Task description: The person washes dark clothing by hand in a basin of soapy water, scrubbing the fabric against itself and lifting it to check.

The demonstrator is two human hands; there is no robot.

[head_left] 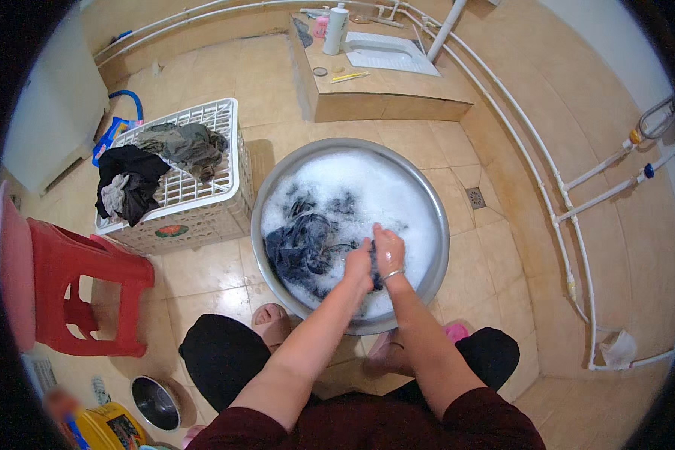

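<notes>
Both my arms reach down into a wide metal basin (441,225) filled with white suds (382,176). A dark blue-grey garment (301,244) lies wet and bunched in the left half of the basin, partly under foam. My left hand (358,264) and my right hand (388,251) are side by side right of the bunch, both closed. A piece of dark cloth shows between and below them, gripped by both hands. Whether it belongs to the same garment is hidden by suds. A thin bracelet is on my right wrist.
At left stands a white plastic crate (232,150) with dark and grey clothes (131,180) on top. Near it are a red stool (90,289), a small metal bowl (156,403) and a yellow container (109,427). Behind is a raised squat toilet (390,56); white pipes (536,161) run along the right wall.
</notes>
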